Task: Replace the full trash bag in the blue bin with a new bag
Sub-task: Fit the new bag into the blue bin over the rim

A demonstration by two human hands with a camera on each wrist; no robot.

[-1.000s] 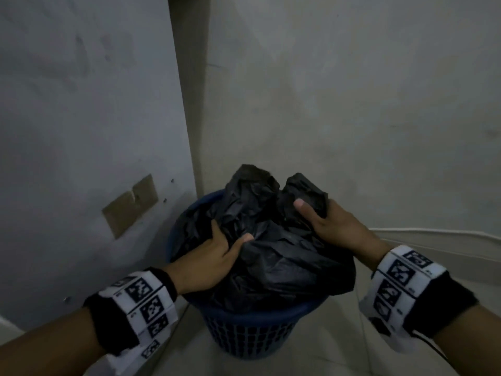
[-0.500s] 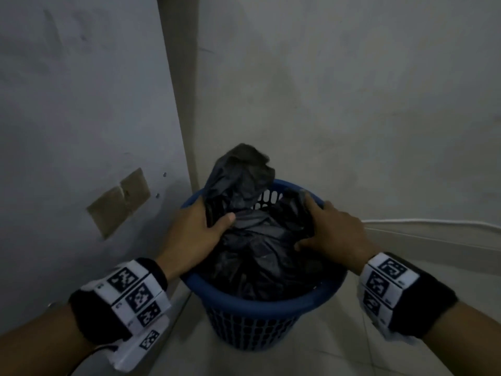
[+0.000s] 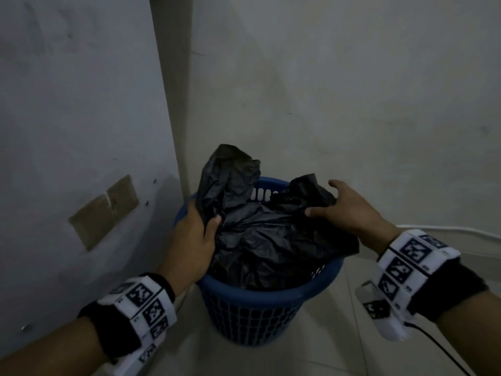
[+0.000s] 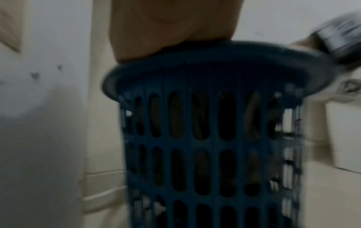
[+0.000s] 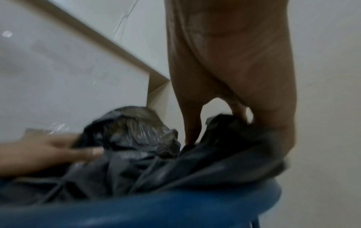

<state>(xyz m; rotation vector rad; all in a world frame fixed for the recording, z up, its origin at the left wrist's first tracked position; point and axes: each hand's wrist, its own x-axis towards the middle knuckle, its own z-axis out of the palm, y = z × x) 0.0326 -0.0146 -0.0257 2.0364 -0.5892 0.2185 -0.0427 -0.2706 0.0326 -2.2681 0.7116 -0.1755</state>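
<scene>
Bag flap stands upright, pinched by left hand.

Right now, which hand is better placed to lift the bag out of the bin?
Left, probably: the left hand grips a bunched corner of the black bag; the right hand has spread fingers.

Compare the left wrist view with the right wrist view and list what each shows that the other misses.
Left wrist only: the blue bin's slotted side wall, running down towards the floor. Right wrist only: the crumpled top of the black trash bag, with the left hand gripping one bunch and the right hand pinching another fold. Both: the bin's blue rim and the pale wall behind it.
</scene>
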